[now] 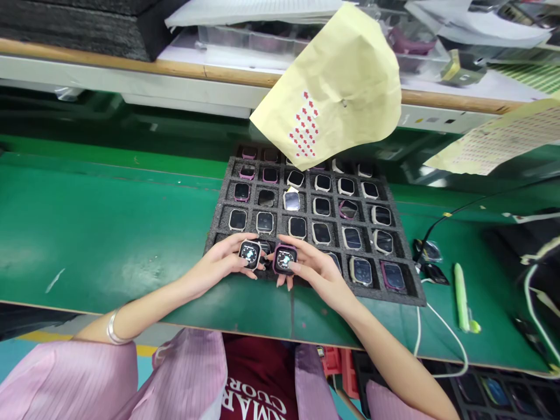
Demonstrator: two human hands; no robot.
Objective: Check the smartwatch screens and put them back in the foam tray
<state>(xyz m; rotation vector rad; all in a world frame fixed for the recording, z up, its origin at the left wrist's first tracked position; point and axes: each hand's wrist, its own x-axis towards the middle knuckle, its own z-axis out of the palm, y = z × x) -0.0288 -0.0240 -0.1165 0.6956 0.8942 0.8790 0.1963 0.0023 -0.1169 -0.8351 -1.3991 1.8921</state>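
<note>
My left hand [225, 255] grips a silver-framed smartwatch [249, 255], its screen lit with a dial and the thumb at its edge. Beside it, my right hand [318, 269] holds a purple-framed smartwatch [284, 259], also lit, with the thumb over the lower right of the screen. Both watch faces point up toward me, a small gap apart, above the near edge of a dark foam tray [413, 289]. Rows of strapless watches with dark screens sit in the tray's compartments, some in light frames, some in purple. My hands hide several front compartments.
A yellow sheet with red arrow stickers [345, 87] hangs from the shelf over the tray's back. On the green table [109, 233], a light green pen-like object [461, 297], a white cable [455, 344] and a black cable lie at the right. Black foam [79, 29] rests on the shelf.
</note>
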